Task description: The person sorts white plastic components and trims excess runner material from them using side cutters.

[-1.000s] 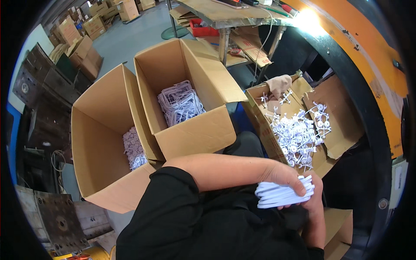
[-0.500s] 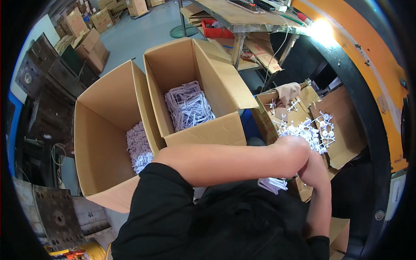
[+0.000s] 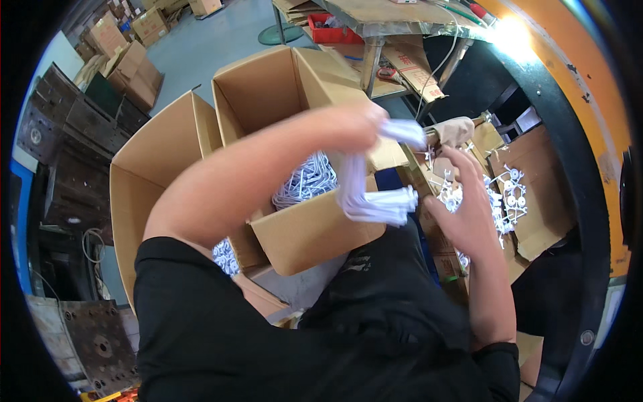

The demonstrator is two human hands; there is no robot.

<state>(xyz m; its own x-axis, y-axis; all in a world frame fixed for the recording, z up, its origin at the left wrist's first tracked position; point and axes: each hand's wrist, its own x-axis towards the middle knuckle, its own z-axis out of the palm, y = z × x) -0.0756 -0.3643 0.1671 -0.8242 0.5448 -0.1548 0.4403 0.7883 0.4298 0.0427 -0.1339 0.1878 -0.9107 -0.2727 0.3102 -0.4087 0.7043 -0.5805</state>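
My left hand (image 3: 362, 128), blurred by motion, grips a bundle of white bent plastic frames (image 3: 375, 208) over the right edge of the middle carton. The bundle has a bend and two stacked arms that point to the right. Inside that carton (image 3: 315, 231) lies a heap of similar white frames (image 3: 307, 179), partly hidden by my forearm. My right hand (image 3: 465, 211) is over the low box on the right, thumb and fingers apart, with nothing seen between them. Below it are loose white branching plastic pieces (image 3: 495, 211), some with round discs.
The left carton (image 3: 157, 151) holds small white round pieces (image 3: 225, 257). A beige cloth (image 3: 452, 131) hangs on the right box's far side. Behind stands a worktable (image 3: 395, 19) with a red bin (image 3: 331, 30) beneath. An orange machine (image 3: 569, 80) borders the right; dark metal blocks (image 3: 60, 174) the left.
My left hand has swung up and left from the right box, bringing the bundle of white frames toward the middle carton. My right hand now shows apart from it, over the loose pieces.
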